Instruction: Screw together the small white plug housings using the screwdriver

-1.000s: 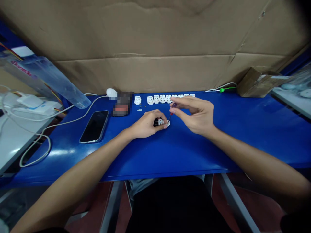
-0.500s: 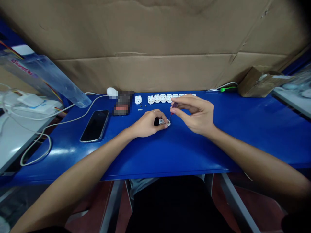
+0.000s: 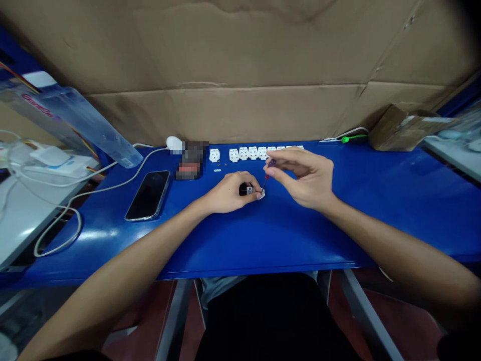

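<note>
My left hand [image 3: 233, 193] is closed around a small white socket-like piece [image 3: 250, 190], pressing it near the blue tabletop, with much of it hidden by the fingers. Between the thumb and fingers of my right hand [image 3: 306, 178] is a small screwdriver [image 3: 271, 163] with a dark purple and red handle. Its thin shaft slants down to the right end of the white piece, by my left fingertips. Behind my hands stands a row of similar white pieces [image 3: 253, 153], partly covered by my right hand. One more white piece [image 3: 214, 155] sits apart to the left.
A smartphone [image 3: 148, 195] lies left of my left arm, near a looping white cable [image 3: 80, 220]. Beyond are a blurred-out dark item [image 3: 190, 163] and tiny loose parts [image 3: 217, 170]. A clear plastic bottle [image 3: 97, 123] leans at left; a cardboard box [image 3: 396, 128] stands back right.
The screwdriver handle has tilted slightly and its shaft leans a little more. Both hands hold nearly the same place and the same things; the whole view has shifted slightly.
</note>
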### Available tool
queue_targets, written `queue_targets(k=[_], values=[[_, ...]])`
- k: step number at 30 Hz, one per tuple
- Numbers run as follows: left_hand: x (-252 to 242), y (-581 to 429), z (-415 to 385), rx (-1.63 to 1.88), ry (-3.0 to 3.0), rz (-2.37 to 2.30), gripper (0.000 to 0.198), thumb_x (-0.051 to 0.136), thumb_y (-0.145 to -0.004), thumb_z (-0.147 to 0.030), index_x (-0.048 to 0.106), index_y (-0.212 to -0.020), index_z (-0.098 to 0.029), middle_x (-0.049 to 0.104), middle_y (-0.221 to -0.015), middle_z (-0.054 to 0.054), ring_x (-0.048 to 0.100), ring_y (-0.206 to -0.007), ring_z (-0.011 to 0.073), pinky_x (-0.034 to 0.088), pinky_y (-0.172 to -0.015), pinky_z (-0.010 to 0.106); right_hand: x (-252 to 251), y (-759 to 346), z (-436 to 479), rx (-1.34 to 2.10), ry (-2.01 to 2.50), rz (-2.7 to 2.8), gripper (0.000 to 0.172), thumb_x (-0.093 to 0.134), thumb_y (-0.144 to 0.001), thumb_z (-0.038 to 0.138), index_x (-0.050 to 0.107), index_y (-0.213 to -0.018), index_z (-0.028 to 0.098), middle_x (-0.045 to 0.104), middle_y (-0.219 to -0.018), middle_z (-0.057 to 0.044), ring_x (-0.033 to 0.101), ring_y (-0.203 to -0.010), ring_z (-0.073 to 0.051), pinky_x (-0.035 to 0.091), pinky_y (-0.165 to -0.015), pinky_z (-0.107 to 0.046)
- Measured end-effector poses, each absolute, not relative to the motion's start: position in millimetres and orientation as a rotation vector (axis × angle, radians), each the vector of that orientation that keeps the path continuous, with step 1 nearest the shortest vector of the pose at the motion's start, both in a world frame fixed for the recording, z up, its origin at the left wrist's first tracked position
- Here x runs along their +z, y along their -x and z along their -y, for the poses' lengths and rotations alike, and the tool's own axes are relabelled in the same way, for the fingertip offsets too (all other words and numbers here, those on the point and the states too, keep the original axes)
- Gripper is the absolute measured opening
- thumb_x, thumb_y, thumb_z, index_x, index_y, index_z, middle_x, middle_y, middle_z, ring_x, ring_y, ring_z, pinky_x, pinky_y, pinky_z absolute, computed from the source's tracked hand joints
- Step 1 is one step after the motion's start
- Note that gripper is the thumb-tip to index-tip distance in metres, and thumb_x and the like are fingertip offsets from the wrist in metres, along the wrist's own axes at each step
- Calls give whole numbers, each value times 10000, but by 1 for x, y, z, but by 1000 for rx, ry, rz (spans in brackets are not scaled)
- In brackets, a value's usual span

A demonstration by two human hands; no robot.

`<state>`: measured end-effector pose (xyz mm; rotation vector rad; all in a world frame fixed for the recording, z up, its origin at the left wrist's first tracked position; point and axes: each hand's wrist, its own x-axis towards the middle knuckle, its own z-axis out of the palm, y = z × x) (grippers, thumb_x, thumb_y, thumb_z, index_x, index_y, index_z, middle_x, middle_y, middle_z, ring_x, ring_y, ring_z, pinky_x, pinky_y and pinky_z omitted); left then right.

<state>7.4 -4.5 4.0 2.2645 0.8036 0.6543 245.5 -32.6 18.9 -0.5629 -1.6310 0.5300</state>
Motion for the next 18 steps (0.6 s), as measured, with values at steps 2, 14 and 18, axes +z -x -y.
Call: queue_targets(k=[2, 14, 18], values=[[3, -8, 4, 663, -2273, -792, 118, 769, -1036, -339, 831, -1006, -244, 860, -1107, 50, 786, -1052, 246, 593, -1024, 455, 17, -246, 35, 558, 579, 1641, 391, 861, -994, 225, 865, -1362, 357, 901, -1203, -10, 896, -1026, -226, 791, -951, -437], [-1, -10, 6, 799, -2323, -727, 74, 795, -1028, -272, 866, -1022, -252, 850, -1125, 61, 785, -1083, 241, 608, -1043, 445, 22, -247, 36, 531, 546, 1687, 352, 915, -947, 200, 905, -1264, 353, 884, -1204, -17, 870, -1018, -204, 788, -865, -362], [-1, -11, 7, 795, -2373, -710, 67, 806, -1036, -271, 865, -1016, -248, 839, -1138, 63, 769, -1124, 254, 580, -1097, 469, 21, -248, 37, 640, 567, 1701, 431, 790, -1039, 155, 839, -1429, 331, 894, -1272, -34, 887, -1096, -209, 766, -1015, -391]])
